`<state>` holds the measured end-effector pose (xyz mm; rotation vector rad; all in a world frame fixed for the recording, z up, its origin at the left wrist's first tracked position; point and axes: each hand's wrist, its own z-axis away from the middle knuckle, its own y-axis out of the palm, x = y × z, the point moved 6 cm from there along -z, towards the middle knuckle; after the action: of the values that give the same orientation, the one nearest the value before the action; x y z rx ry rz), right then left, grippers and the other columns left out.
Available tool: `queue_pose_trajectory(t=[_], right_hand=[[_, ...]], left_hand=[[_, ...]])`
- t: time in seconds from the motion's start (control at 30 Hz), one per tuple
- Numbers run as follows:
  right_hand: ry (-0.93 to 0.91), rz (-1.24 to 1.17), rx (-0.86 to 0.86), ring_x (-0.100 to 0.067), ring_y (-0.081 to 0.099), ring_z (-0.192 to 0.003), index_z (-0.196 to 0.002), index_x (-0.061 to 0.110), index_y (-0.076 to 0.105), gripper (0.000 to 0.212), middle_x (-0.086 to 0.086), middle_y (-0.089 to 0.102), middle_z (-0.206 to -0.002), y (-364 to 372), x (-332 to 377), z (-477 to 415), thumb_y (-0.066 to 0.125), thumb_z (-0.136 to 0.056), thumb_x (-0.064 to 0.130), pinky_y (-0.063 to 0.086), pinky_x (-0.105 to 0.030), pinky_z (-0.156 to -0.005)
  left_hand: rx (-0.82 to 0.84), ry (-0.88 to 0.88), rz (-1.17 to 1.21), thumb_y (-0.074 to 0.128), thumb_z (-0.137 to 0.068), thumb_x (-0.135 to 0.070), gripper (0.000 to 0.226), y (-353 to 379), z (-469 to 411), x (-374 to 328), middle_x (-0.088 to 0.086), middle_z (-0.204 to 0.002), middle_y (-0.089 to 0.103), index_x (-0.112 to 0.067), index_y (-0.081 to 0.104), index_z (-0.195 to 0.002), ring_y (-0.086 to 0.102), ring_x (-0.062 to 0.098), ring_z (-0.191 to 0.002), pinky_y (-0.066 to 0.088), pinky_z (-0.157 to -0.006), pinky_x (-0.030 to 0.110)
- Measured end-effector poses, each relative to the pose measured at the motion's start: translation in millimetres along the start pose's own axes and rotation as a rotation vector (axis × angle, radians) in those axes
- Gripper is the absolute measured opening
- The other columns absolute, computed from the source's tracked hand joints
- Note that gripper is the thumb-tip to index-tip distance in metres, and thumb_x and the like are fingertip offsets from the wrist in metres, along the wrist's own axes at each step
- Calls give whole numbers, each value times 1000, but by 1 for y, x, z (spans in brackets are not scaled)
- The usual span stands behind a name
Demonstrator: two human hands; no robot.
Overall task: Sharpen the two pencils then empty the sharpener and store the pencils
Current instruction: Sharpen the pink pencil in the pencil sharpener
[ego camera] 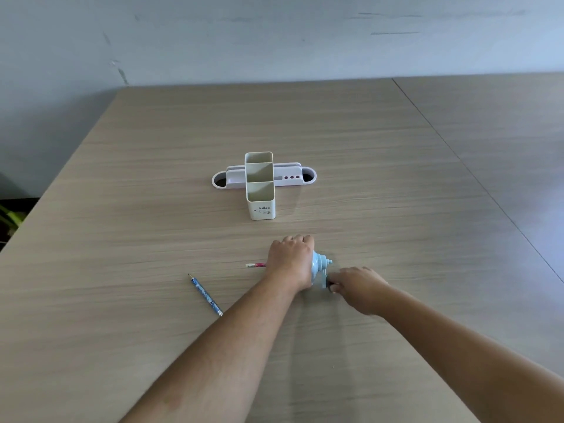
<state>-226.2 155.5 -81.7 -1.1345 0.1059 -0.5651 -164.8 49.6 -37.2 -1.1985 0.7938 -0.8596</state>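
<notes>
A light blue crank sharpener [319, 267] stands on the wooden table [152, 209]. My left hand [290, 259] lies over its body and grips it, hiding most of it. A pink pencil [255, 265] sticks out to the left from under that hand; its tip is hidden. My right hand [357, 285] is closed on the sharpener's crank handle [330, 285] at the right side. A blue pencil [205, 295] lies loose on the table to the left, with its sharp point at the far end.
A cream pencil holder [260, 186] with three open compartments stands beyond the hands at mid-table. Behind it lies a white oblong organiser [305, 175] with small holes. A seam to a second table [488, 190] runs along the right. The wall is at the back.
</notes>
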Motion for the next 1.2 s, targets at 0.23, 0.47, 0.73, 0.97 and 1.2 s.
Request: queue_pose_trajectory(t=[0.23,0.47,0.73,0.97,1.2], right_hand=[[86,-174,1,-26,55,-102,-115,17,56,24,-11,63,-114,-59,-12,4,48,-94,26,42,-33,-86],[-108,-266,-182,-18,50,-99,-119,18,54,39,-5,58,-115,-99,54,1,66,-83,26,42,-33,-94],[-156,-77,-211,-24,47,-122,-130,16,48,68,-4,53,-131,-73,87,-12,78,-70,30,40,-35,-102],[-139,-53,-217,-23,47,-120,-130,15,48,66,-5,54,-128,-74,86,-11,77,-72,30,42,-35,-99],[-104,-69,-208,-22,49,-117,-128,17,49,66,-4,55,-126,-76,82,-8,78,-71,28,42,-33,-95]], left_hand=[[9,52,1,85,-53,-54,114,-15,20,18,-4,-149,31,-29,22,-145,20,17,-146,7,-120,51],[-94,-45,-20,74,-75,-34,48,-32,41,59,-2,-120,59,-23,57,-118,53,21,-119,36,-97,37],[-96,-58,-119,53,-90,-8,17,-26,40,57,6,-101,70,-14,67,-96,62,28,-102,38,-91,35],[-51,-86,-182,52,-89,-1,23,-26,48,73,16,-106,69,-5,68,-104,62,34,-102,47,-82,35],[42,-457,96,69,-83,-14,16,-16,80,156,9,-101,74,-14,74,-98,69,31,-96,54,-80,33]])
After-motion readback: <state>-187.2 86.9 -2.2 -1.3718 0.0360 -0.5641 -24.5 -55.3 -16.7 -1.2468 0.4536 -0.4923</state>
